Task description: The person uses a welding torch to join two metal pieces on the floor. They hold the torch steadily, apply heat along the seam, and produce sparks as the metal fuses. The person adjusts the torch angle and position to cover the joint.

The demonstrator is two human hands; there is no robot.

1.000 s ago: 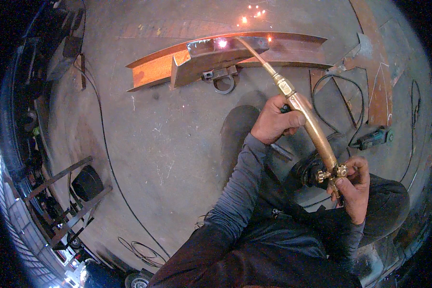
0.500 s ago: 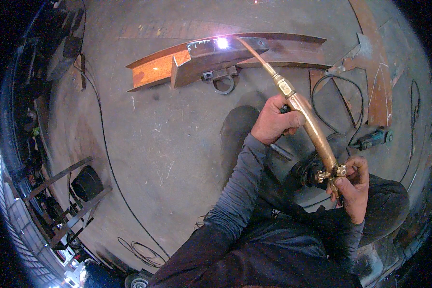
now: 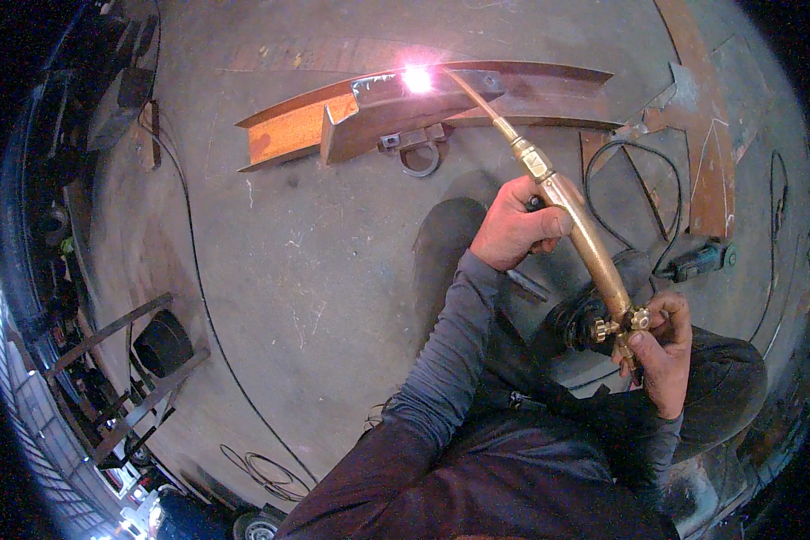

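Grey floor (image 3: 315,243), left hand (image 3: 516,225) around brass torch (image 3: 592,250), right hand (image 3: 666,364) at valves (image 3: 640,320)

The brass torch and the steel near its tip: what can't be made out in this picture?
In the head view:
The steel piece, where the glare falls: washed out by brightness.
The lower end of the brass torch: partly covered by the right hand.
The left hand: some fingers hidden by the hand itself.
The rusty beam: middle hidden behind the steel piece.
The wheel: cut off by the lower edge.
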